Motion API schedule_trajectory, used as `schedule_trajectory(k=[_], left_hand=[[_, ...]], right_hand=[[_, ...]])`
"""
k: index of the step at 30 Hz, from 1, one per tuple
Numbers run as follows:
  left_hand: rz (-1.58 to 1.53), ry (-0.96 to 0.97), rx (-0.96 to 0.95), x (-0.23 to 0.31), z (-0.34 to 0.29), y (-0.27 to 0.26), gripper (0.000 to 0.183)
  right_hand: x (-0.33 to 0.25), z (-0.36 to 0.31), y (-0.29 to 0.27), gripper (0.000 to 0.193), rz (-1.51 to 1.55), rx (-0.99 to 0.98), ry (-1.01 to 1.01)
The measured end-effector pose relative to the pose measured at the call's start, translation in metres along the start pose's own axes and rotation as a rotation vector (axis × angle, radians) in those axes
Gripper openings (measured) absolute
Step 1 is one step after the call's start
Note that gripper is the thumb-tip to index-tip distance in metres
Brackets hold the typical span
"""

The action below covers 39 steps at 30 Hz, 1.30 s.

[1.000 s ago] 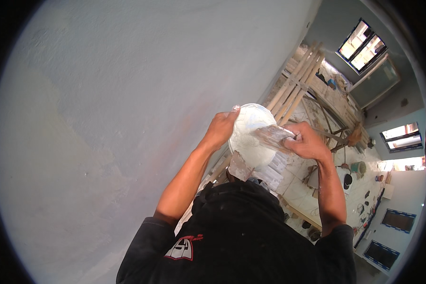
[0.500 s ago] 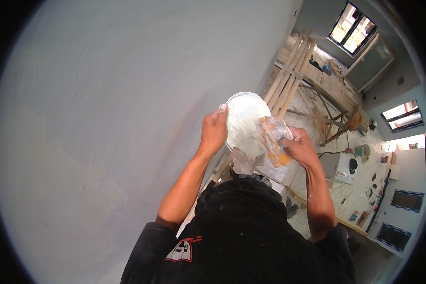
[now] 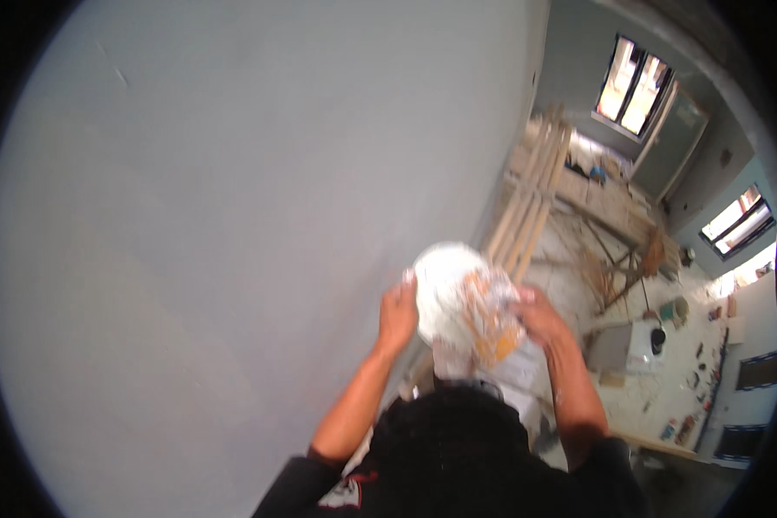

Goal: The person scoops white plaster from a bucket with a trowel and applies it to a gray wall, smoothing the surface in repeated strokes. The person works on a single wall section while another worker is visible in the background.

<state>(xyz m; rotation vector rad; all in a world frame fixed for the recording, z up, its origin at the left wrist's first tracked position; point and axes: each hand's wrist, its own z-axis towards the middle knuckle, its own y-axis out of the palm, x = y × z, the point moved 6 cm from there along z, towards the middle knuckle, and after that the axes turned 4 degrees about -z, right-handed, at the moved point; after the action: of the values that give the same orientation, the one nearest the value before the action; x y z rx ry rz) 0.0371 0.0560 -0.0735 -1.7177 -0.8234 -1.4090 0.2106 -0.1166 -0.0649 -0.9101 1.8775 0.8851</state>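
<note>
My left hand (image 3: 397, 315) grips the rim of a round tub (image 3: 441, 281) of white putty, its thumb on the edge beside the wall. My right hand (image 3: 541, 316) is closed on a flat orange putty scraper (image 3: 494, 321) smeared with white. The scraper overlaps the right side of the tub's mouth; motion blur hides whether it touches the putty. A second flat, greyish blade-like piece (image 3: 452, 359) juts from the tub's near edge, toward my body.
A grey plastered wall (image 3: 233, 216) rises close on my left. Ahead lie long wooden poles (image 3: 522, 224) and a plank trestle (image 3: 604, 216). Below right are a white box (image 3: 639, 347), a green bucket (image 3: 674, 309) and scattered items on the pale floor.
Both hands, the tub and the scraper sit lower in view as the whole view has shifted. The scraper has moved further over the tub's mouth. Both hands keep their hold.
</note>
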Motion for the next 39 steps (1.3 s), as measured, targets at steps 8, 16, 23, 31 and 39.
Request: schedule_trajectory(k=[8,16,23,31,39], left_hand=[[-0.477,-0.208,0.014,-0.035,0.027,0.008,0.052],[-0.53,-0.312,0.005,-0.047,0.016,0.005,0.052],[-0.471,-0.362,0.054,-0.013,0.003,0.012,0.053],[-0.506,-0.321,0.029,-0.035,0.009,0.013,0.052],[-0.496,-0.298,-0.003,-0.063,0.016,0.011,0.052]], right_hand=[[-0.055,0.034,0.008,0.05,0.549,-0.105,-0.348],[-0.185,0.051,0.048,0.05,0.681,-0.195,-0.678],[-0.324,0.054,0.066,0.041,0.564,-0.087,-1.008],[-0.449,0.074,0.066,0.025,0.274,0.285,-1.194],[-0.513,0.114,0.028,0.027,0.199,0.585,-1.131]])
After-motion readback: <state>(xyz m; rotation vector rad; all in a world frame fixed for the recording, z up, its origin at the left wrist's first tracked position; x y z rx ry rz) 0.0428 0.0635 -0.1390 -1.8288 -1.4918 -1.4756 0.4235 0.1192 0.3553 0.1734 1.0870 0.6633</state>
